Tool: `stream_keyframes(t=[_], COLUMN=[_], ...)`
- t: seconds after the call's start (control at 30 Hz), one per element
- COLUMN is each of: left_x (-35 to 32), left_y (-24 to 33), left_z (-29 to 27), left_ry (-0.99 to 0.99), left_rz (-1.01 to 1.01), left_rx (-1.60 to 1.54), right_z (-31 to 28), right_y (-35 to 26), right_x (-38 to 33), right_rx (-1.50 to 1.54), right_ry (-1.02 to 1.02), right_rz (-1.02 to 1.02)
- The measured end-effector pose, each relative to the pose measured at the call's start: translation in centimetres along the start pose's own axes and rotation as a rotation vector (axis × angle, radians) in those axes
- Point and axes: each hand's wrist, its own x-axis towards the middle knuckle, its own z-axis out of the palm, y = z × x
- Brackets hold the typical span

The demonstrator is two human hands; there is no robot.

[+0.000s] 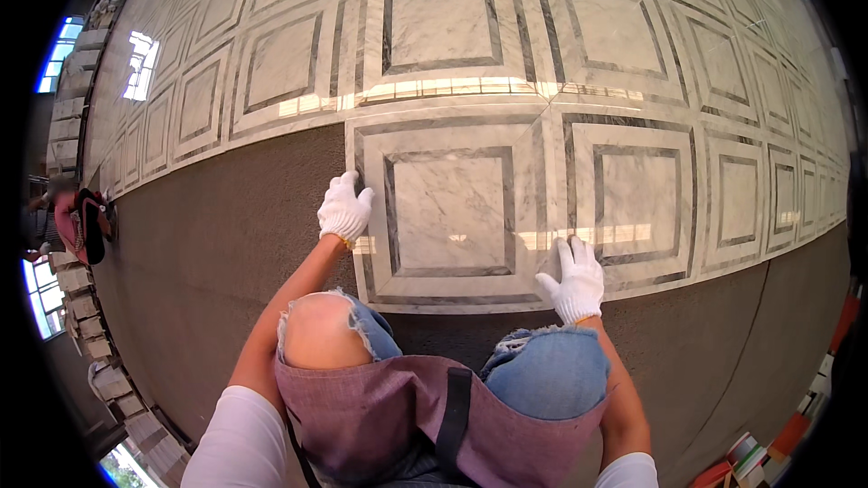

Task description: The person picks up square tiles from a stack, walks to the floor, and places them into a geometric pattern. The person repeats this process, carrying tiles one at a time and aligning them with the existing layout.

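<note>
I crouch over a square marble floor tile (449, 208) with grey inlaid borders, lying at the edge of a grey mortar bed (226, 244). My left hand (344, 209), in a white glove, rests flat on the tile's left edge. My right hand (572, 279), also gloved, presses flat on the tile's right side near its front corner. Neither hand holds anything. My knees in torn jeans and an apron fill the lower middle.
Laid marble tiles (624, 36) with the same pattern cover the floor beyond and to the right. Bare grey mortar runs left and along the front right. Another person (77, 221) crouches at the far left. Stacked materials (759, 461) sit at the lower right.
</note>
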Motion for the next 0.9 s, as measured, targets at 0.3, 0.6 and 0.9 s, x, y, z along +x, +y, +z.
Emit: stream_keyframes(t=[0.3, 0.6, 0.9], left_x=[-0.1, -0.6, 0.2], left_y=[-2.8, -3.8, -3.1], left_z=[3.0, 3.6, 2.3], left_ry=[-0.154, -0.150, -0.334], left_rz=[-0.211, -0.295, -0.202], left_rx=[-0.165, -0.252, -0.188], right_z=[3.9, 4.2, 4.3], right_y=[-1.6, -2.4, -2.6], right_x=[-4.5, -2.2, -1.9], right_rx=[-0.094, -0.030, -0.061], right_ry=[0.003, 0.232, 0.215], right_rz=[-0.006, 0.049, 0.057])
